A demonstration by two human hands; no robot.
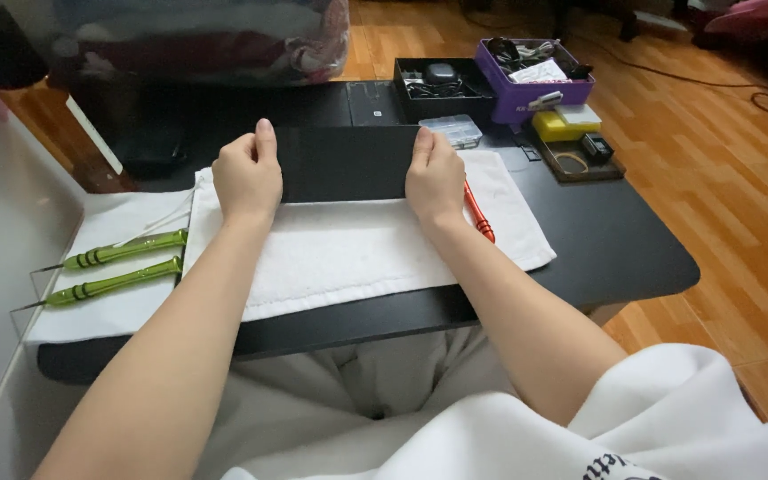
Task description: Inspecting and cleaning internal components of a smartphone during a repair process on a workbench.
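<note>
The black panel (347, 163) lies between both hands, left hand (248, 173) and right hand (434, 176) gripping its ends.

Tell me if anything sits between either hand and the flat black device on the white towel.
Nothing visible does. The left hand and the right hand each grip an end of the flat black device directly, above the white towel.

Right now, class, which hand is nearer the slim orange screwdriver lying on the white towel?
Right. The right hand lies beside the orange screwdriver; the left hand is across the black panel.
</note>
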